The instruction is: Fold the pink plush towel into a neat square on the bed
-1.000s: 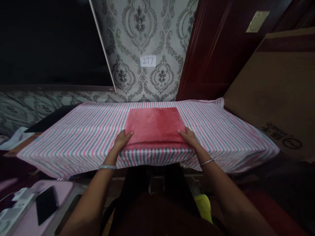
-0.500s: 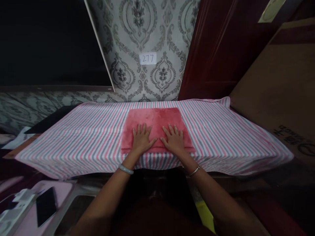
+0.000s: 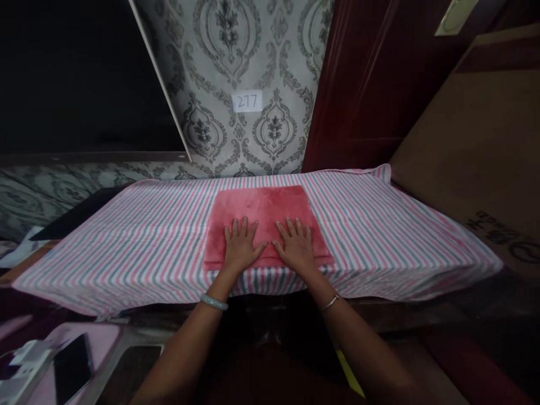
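Note:
A folded red plush cloth [image 3: 259, 202] lies flat on a striped pink, grey and white tablecloth [image 3: 379, 225]. On its near left part my left hand [image 3: 241, 247] rests palm down, fingers spread. My right hand [image 3: 297, 244] lies the same way on the near right part, its thumb close to the left thumb. Both palms hide some of the cloth beneath them. A fold line runs along the cloth's near edge. Each wrist wears a bangle.
At the back left stands a dark television screen [image 3: 84, 79]. A large cardboard box [image 3: 476, 129] borders the table's right side. Low at the left are a phone [image 3: 72, 365] and a white power strip [image 3: 27, 365]. A paper marked 277 [image 3: 247, 101] is on the wall.
The camera view has shifted slightly. Both hands stay spread on the red cloth, with hardly any movement against it.

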{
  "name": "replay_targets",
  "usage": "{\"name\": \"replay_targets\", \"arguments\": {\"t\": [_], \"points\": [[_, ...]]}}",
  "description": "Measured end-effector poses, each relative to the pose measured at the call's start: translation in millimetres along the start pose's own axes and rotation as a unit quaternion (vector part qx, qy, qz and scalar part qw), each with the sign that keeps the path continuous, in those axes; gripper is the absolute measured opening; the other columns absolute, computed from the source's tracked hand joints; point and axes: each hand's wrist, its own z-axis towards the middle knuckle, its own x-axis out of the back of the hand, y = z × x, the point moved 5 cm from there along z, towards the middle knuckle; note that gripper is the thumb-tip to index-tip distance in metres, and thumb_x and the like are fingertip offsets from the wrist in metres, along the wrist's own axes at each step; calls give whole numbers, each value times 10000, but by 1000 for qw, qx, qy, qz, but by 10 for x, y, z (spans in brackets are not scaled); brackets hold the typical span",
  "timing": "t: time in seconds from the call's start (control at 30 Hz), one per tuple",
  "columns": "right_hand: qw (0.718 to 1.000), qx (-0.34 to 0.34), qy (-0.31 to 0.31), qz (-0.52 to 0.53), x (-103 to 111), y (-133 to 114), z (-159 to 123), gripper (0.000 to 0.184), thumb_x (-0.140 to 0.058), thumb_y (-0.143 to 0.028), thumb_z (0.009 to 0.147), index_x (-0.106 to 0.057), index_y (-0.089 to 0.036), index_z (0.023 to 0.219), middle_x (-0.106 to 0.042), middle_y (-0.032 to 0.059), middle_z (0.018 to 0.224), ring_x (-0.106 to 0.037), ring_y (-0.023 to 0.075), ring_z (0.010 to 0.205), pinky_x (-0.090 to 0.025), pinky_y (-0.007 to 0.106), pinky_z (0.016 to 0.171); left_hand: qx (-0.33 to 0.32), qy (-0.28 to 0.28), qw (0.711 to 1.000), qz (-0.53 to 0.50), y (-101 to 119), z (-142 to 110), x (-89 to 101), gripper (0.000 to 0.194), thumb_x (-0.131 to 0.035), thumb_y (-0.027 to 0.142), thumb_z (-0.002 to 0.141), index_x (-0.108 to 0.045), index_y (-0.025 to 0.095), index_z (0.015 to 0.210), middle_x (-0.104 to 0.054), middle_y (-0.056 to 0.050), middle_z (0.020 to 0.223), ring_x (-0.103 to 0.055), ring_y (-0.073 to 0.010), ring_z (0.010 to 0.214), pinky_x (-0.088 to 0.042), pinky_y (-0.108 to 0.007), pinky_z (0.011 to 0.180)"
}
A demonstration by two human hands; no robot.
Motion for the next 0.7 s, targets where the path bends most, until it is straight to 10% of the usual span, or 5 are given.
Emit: {"name": "replay_targets", "arguments": {"t": [0.7], "points": [[993,38,76,87,-106,693,-513,692,-526,-571,962,-444,-191,1535,-330,128,1631,-178,383,1522,-278,570,1189,-118,14,993,5,-564,-556,59,764,-585,556,914,-374,226,1571,-315,-170,1648,-268,-389,1524,-199,-673,1190]]}}
